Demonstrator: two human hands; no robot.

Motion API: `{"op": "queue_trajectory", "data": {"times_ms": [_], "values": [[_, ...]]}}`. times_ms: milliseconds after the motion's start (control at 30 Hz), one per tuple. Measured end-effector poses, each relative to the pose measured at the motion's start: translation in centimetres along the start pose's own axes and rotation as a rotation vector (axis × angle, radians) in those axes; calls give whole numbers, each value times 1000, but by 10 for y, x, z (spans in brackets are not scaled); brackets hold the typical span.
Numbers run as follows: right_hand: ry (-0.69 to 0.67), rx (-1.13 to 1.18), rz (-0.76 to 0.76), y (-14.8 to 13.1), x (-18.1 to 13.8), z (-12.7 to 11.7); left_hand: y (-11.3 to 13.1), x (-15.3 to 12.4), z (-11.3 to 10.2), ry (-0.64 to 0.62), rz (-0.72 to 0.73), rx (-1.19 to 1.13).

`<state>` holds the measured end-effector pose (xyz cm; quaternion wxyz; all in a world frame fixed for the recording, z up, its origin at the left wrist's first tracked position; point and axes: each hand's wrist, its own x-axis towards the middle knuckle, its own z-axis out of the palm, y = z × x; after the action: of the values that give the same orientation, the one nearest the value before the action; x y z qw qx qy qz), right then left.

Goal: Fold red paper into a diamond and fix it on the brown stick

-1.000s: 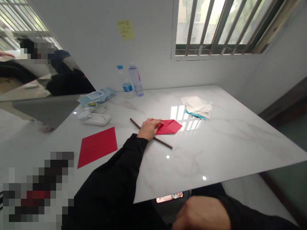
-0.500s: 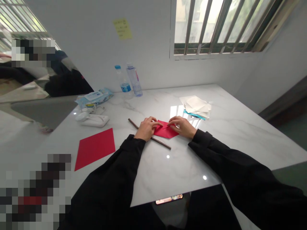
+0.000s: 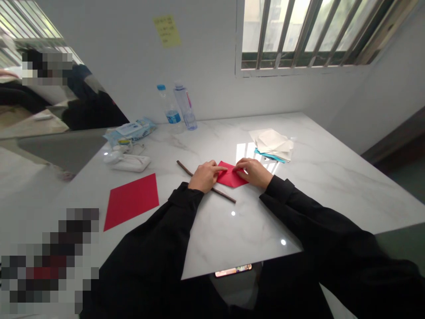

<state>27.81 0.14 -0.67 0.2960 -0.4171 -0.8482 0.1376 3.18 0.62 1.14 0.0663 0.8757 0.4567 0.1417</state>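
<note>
A small folded red paper (image 3: pixel 229 177) lies on the white marble table (image 3: pixel 315 186). My left hand (image 3: pixel 205 175) rests on its left edge, fingers curled and pressing the paper down. Pressing on the right part of that paper is my right hand (image 3: pixel 255 172), its fingers bent and close together. A thin brown stick (image 3: pixel 186 169) runs under my left hand, slanting toward me. Both arms wear black sleeves.
A flat red sheet (image 3: pixel 133 201) lies to the left. At the back stand two plastic bottles (image 3: pixel 181 106), a wipes pack (image 3: pixel 131 130) and a white case (image 3: pixel 129 163). A stack of white and blue papers (image 3: pixel 274 144) sits beyond my right hand. A phone (image 3: pixel 232 270) shows below the table's near edge.
My right hand came up from below the table edge and landed on the red paper. The left hand stayed on the paper's left side.
</note>
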Motion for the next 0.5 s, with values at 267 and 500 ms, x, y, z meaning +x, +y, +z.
{"op": "queue_trajectory", "data": {"times_ms": [267,500], "values": [[59,-70,116,6,-3,-1,4,-5,0,-5,44,-21],[36,-95,97,6,-6,-2,1,-4,1,9,53,-58]]}}
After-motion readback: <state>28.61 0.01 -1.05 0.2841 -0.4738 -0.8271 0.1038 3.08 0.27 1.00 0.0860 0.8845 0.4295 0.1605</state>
